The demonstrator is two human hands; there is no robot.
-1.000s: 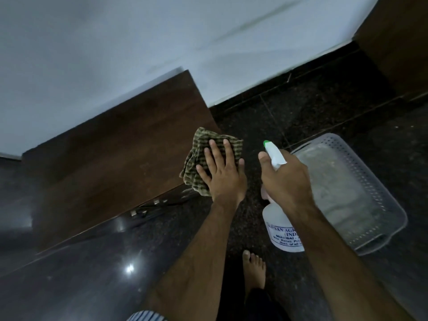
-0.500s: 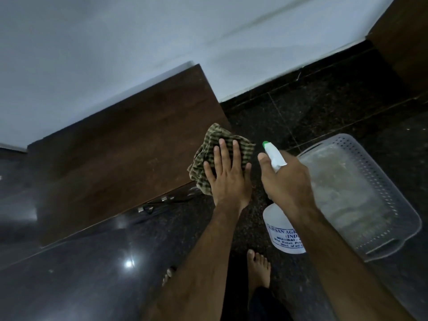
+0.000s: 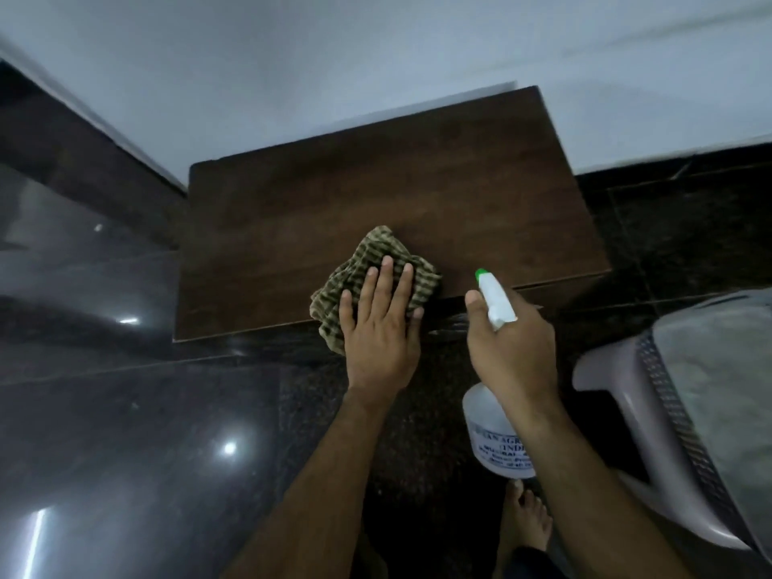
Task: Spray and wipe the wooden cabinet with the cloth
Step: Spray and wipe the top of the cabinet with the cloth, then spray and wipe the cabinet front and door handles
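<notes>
A low dark wooden cabinet [image 3: 417,194] stands against the white wall, its flat top facing me. On its front edge lies a crumpled green checked cloth [image 3: 367,265]. My left hand [image 3: 380,328] presses flat on the cloth, fingers spread over it. To the right, my right hand [image 3: 509,344] grips a white spray bottle [image 3: 495,436] with a green-tipped nozzle that points toward the cabinet top. The bottle hangs in front of the cabinet's front edge, above the floor.
A grey perforated plastic basket [image 3: 651,411] sits on the dark glossy floor at the right, close to my right forearm. My bare foot [image 3: 524,520] is below the bottle. The white wall [image 3: 334,56] runs behind the cabinet.
My left hand and the cloth have slid from the cabinet's right corner leftward along its front edge. The view has swung so the cabinet is centred. My right hand keeps the bottle.
</notes>
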